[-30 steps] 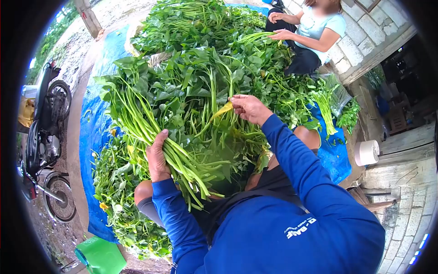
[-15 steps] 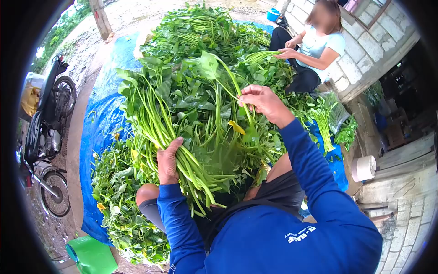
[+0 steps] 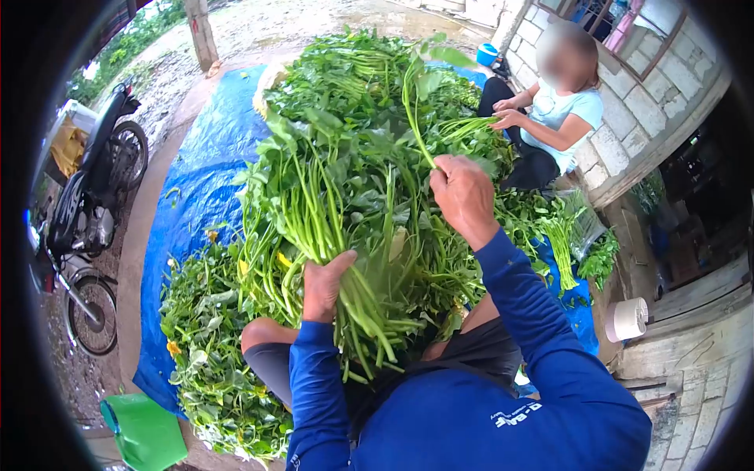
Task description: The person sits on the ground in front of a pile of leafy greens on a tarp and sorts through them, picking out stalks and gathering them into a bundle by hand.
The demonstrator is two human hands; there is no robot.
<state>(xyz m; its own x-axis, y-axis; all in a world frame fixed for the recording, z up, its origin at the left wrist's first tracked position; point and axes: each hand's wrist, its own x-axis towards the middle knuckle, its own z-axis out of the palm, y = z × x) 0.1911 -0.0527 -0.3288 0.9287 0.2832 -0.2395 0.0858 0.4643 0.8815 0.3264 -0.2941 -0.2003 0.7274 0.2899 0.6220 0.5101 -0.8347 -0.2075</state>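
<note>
My left hand (image 3: pixel 324 286) is wrapped round a thick bunch of water spinach (image 3: pixel 310 212), its leafy tops pointing away and the cut stem ends hanging towards my lap. In my right hand (image 3: pixel 463 196) a single water spinach stalk (image 3: pixel 414 118) is pinched near its lower end. That stalk stands up above the heap, leaves at the top. Beneath both hands spreads a large heap of loose greens (image 3: pixel 345 67), partly hidden by the bunch and my arms.
The heap lies on a blue tarp (image 3: pixel 200 157). A co-worker (image 3: pixel 558 118) sits at the right holding stems. Tied-looking greens (image 3: pixel 559 243) lie near a white bucket (image 3: pixel 626 319). A motorcycle (image 3: pixel 94 204) stands left, a green plastic piece (image 3: pixel 145 432) lower left.
My right hand has turned over, back up, and now holds the stalk upright and farther from the bunch. The yellow leaf beside it is gone from there. The view has shifted slightly.
</note>
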